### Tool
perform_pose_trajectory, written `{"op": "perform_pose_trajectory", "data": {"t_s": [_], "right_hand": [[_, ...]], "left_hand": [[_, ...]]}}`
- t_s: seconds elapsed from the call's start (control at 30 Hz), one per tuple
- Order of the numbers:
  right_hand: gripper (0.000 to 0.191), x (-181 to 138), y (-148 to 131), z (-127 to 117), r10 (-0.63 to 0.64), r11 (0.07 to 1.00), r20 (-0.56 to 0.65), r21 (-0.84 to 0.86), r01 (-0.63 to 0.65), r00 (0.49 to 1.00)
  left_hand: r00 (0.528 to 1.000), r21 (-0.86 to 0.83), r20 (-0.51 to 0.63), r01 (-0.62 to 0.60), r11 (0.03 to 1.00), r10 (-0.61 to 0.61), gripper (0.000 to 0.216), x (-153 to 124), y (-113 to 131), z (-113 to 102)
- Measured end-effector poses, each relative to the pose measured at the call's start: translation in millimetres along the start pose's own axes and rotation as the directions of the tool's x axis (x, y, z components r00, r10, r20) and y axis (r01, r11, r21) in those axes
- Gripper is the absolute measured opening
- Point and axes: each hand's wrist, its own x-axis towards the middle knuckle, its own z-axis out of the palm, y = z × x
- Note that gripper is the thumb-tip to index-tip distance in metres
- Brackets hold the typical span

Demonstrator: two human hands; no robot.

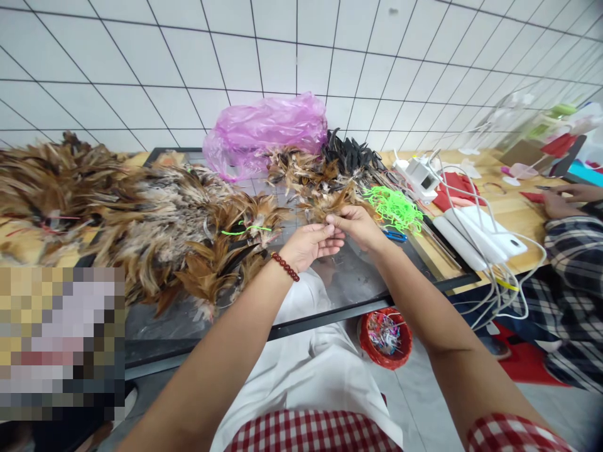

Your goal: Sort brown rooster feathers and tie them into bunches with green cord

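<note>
Near the middle of the dark tabletop, my left hand (315,243) and my right hand (357,227) meet at the fingertips. Both are closed in a pinch; whatever is between the fingers is too small or hidden. Brown feathers (332,202) show right behind my right fingers, and I cannot tell if they are held or lie beyond. Left of my hands is a feather bunch with a bright green tie (245,230). Bright green strings (394,208) lie heaped to the right, with a small blue tool (394,236) beside my right wrist.
Large heaps of brown feathers (146,213) cover the left side. At the back are a pink plastic bag (268,132) and black feathers (351,157). White devices and cables (485,238) lie right. A red basket (409,348) stands below. Another person's hands (560,199) are far right.
</note>
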Motion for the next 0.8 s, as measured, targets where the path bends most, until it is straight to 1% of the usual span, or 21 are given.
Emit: {"op": "perform_pose_trajectory", "data": {"t_s": [0.07, 0.1, 0.13, 0.2, 0.23, 0.27, 0.3, 0.37, 0.43, 0.47, 0.5, 0.53, 0.57, 0.6, 0.63, 0.67, 0.7, 0.73, 0.8], "right_hand": [[0.045, 0.6, 1.8, -1.5, -0.064, 0.996, -0.021, -0.067, 0.062, 0.998], [0.047, 0.7, 2.8, -2.1, -0.129, 0.982, -0.035, -0.144, 0.122, 0.991], [0.054, 0.6, 3.8, -2.4, -0.210, 0.950, -0.041, -0.244, 0.194, 0.977], [0.073, -0.7, 5.4, -1.4, -0.368, 0.832, -0.018, -0.453, 0.321, 0.930], [0.077, -1.8, 5.9, -0.2, -0.427, 0.765, 0.004, -0.532, 0.363, 0.904], [0.074, -3.1, 6.2, 1.4, -0.470, 0.708, 0.024, -0.586, 0.394, 0.882], [0.069, -4.4, 6.2, 3.2, -0.502, 0.667, 0.033, -0.621, 0.412, 0.864], [0.061, -6.1, 5.8, 6.4, -0.540, 0.627, 0.019, -0.659, 0.417, 0.841], [0.060, -5.7, 5.5, 7.5, -0.540, 0.641, -0.026, -0.661, 0.391, 0.841], [0.061, -4.6, 5.5, 6.8, -0.519, 0.674, -0.056, -0.640, 0.368, 0.853], [0.062, -3.2, 5.5, 5.4, -0.476, 0.727, -0.081, -0.595, 0.341, 0.876], [0.061, -1.7, 5.5, 3.3, -0.404, 0.800, -0.089, -0.516, 0.305, 0.910], [0.057, -0.5, 5.3, 0.8, -0.301, 0.881, -0.066, -0.402, 0.251, 0.951], [0.052, 0.3, 4.9, -1.9, -0.178, 0.950, -0.010, -0.263, 0.170, 0.984], [0.048, 0.4, 4.1, -4.6, -0.057, 0.990, 0.073, -0.122, 0.066, 0.996], [0.044, 0.0, 3.1, -6.8, 0.043, 0.999, 0.162, 0.000, -0.043, 0.986], [0.042, -0.8, 1.9, -8.5, 0.112, 0.986, 0.234, 0.093, -0.137, 0.966], [0.041, -1.9, 0.7, -9.5, 0.156, 0.966, 0.275, 0.157, -0.205, 0.949], [0.039, -3.6, -1.4, -9.6, 0.196, 0.937, 0.282, 0.228, -0.265, 0.939]], "left_hand": [[0.996, -0.067, -0.048, -0.072, 0.995, 0.068, 0.011, 1.0, 1.0, -0.9], [0.991, -0.105, -0.078, -0.113, 0.988, 0.105, 0.011, 1.6, 1.8, -1.7], [0.985, -0.141, -0.103, -0.149, 0.979, 0.135, 0.011, 2.0, 2.6, -2.5], [0.978, -0.187, -0.129, -0.188, 0.964, 0.166, 0.010, 2.3, 3.7, -3.7], [0.978, -0.196, -0.129, -0.187, 0.963, 0.164, 0.010, 2.2, 3.7, -3.9], [0.981, -0.201, -0.123, -0.174, 0.964, 0.152, 0.009, 1.9, 3.3, -3.6], [0.984, -0.208, -0.115, -0.156, 0.966, 0.134, 0.009, 1.5, 2.7, -3.1], [0.991, -0.224, -0.094, -0.117, 0.967, 0.098, 0.011, 0.7, 1.3, -1.2], [0.992, -0.240, -0.091, -0.112, 0.964, 0.092, 0.012, 0.2, 0.7, 0.7], [0.988, -0.238, -0.106, -0.134, 0.962, 0.112, 0.012, 0.0, 0.8, 1.5], [0.981, -0.221, -0.133, -0.171, 0.960, 0.144, 0.012, -0.1, 1.3, 2.0], [0.971, -0.187, -0.161, -0.208, 0.960, 0.179, 0.012, -0.2, 1.9, 2.2], [0.964, -0.143, -0.176, -0.225, 0.964, 0.199, 0.013, -0.4, 2.6, 2.3], [0.967, -0.100, -0.168, -0.210, 0.973, 0.191, 0.013, -0.6, 3.1, 2.2], [0.979, -0.066, -0.138, -0.161, 0.985, 0.151, 0.014, -1.0, 3.5, 2.1], [0.992, -0.046, -0.096, -0.091, 0.995, 0.087, 0.015, -1.4, 3.6, 1.9], [0.998, -0.041, -0.052, -0.019, 0.999, 0.017, 0.015, -1.8, 3.4, 1.7], [0.999, -0.050, -0.015, 0.039, 0.998, -0.040, 0.015, -2.3, 2.9, 1.6], [0.996, -0.079, 0.022, 0.085, 0.993, -0.084, 0.014, -3.2, 1.7, 1.4]]}}
